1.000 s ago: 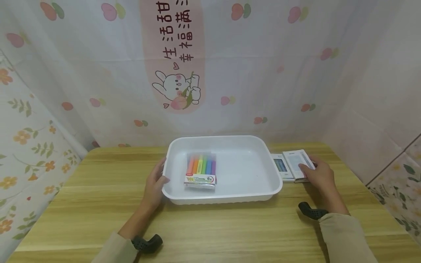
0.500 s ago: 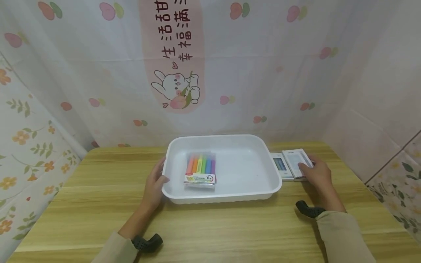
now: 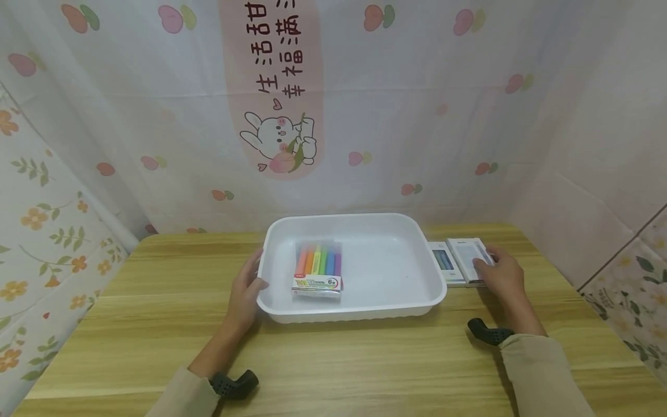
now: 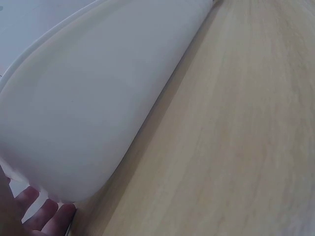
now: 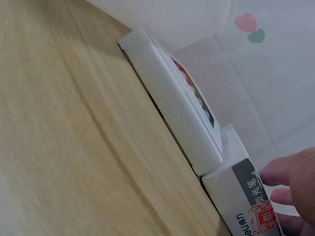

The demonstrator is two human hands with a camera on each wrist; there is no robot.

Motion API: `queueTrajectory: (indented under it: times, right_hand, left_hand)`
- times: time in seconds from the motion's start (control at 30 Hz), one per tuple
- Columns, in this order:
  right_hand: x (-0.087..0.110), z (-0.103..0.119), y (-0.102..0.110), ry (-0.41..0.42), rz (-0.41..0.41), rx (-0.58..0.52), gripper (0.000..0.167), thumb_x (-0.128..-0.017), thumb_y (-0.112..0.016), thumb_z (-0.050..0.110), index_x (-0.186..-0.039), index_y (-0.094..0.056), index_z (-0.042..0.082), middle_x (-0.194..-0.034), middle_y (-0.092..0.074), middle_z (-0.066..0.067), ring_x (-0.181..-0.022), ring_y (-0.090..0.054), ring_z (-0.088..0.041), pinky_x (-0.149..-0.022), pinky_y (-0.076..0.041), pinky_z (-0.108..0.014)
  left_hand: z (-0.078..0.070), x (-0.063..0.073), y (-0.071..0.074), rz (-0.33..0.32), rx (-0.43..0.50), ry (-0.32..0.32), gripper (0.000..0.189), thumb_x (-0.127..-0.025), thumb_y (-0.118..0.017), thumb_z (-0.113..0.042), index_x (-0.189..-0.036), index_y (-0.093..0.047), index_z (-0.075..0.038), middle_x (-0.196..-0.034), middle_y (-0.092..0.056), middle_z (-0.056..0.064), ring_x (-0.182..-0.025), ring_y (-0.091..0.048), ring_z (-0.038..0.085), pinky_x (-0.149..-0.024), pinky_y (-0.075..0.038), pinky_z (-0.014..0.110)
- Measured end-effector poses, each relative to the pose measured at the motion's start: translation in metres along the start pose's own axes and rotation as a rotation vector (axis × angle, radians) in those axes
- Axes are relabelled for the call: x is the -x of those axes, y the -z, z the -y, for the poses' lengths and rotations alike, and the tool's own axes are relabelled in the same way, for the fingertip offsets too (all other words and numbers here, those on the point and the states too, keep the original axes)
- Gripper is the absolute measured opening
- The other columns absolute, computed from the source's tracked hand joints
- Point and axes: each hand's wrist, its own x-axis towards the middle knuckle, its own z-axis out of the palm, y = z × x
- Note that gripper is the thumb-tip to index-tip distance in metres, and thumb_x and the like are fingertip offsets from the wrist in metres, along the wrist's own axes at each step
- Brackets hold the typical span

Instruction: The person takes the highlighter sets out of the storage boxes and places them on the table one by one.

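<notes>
Honestly, I see almost no change over the last second. In the head view, the left hand (image 3: 244, 292) grips the tray (image 3: 391, 272) at its nine o'clock, thumb over the rim; the right hand (image 3: 504, 275), out past three, pinches a white box (image 3: 463, 259) on the counter (image 3: 354, 365) beside a windowed box (image 3: 446, 265). The marker pack (image 3: 318, 269) lies inside the tray, towards nine. In the left wrist view, I find fingertips (image 4: 44, 212) against the tray near eight o'clock, thumb hidden. In the right wrist view, the hold shows at four; I'd judge the white box steadied, not yet lifted.
</notes>
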Motion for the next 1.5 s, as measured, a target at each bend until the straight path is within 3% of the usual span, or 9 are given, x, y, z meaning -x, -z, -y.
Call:
queueTrajectory:
  times: [0.27,0.47,0.63,0.77,1.07,1.3,1.5]
  right_hand:
    - [0.001,0.000,-0.001,-0.004,0.007,0.006,0.068,-0.102,-0.046,0.030,-0.158,-0.023,-0.003,-0.161,-0.025,-0.032,-0.147,-0.028,-0.053,-0.118,-0.027,-0.066]
    - [0.002,0.002,0.000,-0.013,0.020,0.014,0.070,-0.102,-0.046,0.031,-0.159,-0.021,-0.002,-0.162,-0.023,-0.032,-0.146,-0.027,-0.053,-0.118,-0.027,-0.067]
    - [0.005,0.004,0.002,-0.025,0.047,0.007,0.075,-0.102,-0.047,0.038,-0.160,-0.018,0.000,-0.163,-0.021,-0.031,-0.145,-0.027,-0.054,-0.117,-0.027,-0.068]
    - [0.009,0.008,0.004,-0.017,0.049,0.011,0.076,-0.102,-0.046,0.041,-0.159,-0.020,-0.002,-0.162,-0.023,-0.033,-0.143,-0.030,-0.053,-0.117,-0.029,-0.067]
    - [0.019,0.027,0.016,0.083,0.051,0.050,0.081,-0.102,-0.042,0.051,-0.160,-0.018,-0.001,-0.162,-0.022,-0.033,-0.144,-0.026,-0.057,-0.113,-0.030,-0.070]
    - [0.032,0.043,0.018,0.180,0.032,0.046,0.081,-0.102,-0.043,0.052,-0.159,-0.021,-0.001,-0.161,-0.026,-0.033,-0.143,-0.031,-0.057,-0.106,-0.042,-0.067]
    - [0.043,0.056,0.017,0.241,0.007,0.051,0.077,-0.102,-0.044,0.049,-0.159,-0.025,0.001,-0.160,-0.029,-0.033,-0.144,-0.030,-0.056,-0.108,-0.038,-0.069]
  left_hand:
    - [0.002,-0.001,0.001,-0.001,0.001,-0.016,0.069,-0.089,-0.045,0.003,-0.157,-0.035,-0.008,-0.160,-0.039,0.022,-0.140,-0.047,0.045,-0.102,-0.051,0.051]
    - [0.002,-0.001,0.001,-0.003,0.005,-0.021,0.069,-0.089,-0.045,0.004,-0.156,-0.036,-0.008,-0.160,-0.039,0.022,-0.140,-0.047,0.046,-0.104,-0.049,0.059]
    - [0.003,0.000,0.001,-0.006,0.004,-0.012,0.069,-0.089,-0.045,0.003,-0.156,-0.036,-0.009,-0.160,-0.039,0.021,-0.141,-0.046,0.045,-0.104,-0.051,0.053]
    - [0.004,0.001,0.002,-0.006,0.003,-0.014,0.069,-0.089,-0.045,0.003,-0.156,-0.035,-0.008,-0.160,-0.039,0.021,-0.141,-0.046,0.046,-0.104,-0.048,0.061]
    - [0.006,-0.003,0.002,-0.002,0.024,-0.037,0.069,-0.089,-0.046,0.003,-0.156,-0.036,-0.009,-0.159,-0.040,0.022,-0.140,-0.048,0.046,-0.102,-0.050,0.059]
    - [0.008,-0.005,0.001,0.007,0.039,-0.036,0.070,-0.089,-0.045,0.003,-0.157,-0.035,-0.009,-0.160,-0.038,0.023,-0.140,-0.046,0.047,-0.103,-0.048,0.063]
    - [0.010,-0.005,0.001,0.008,0.045,-0.023,0.069,-0.089,-0.045,0.002,-0.157,-0.035,-0.010,-0.159,-0.039,0.025,-0.138,-0.048,0.047,-0.103,-0.049,0.061]
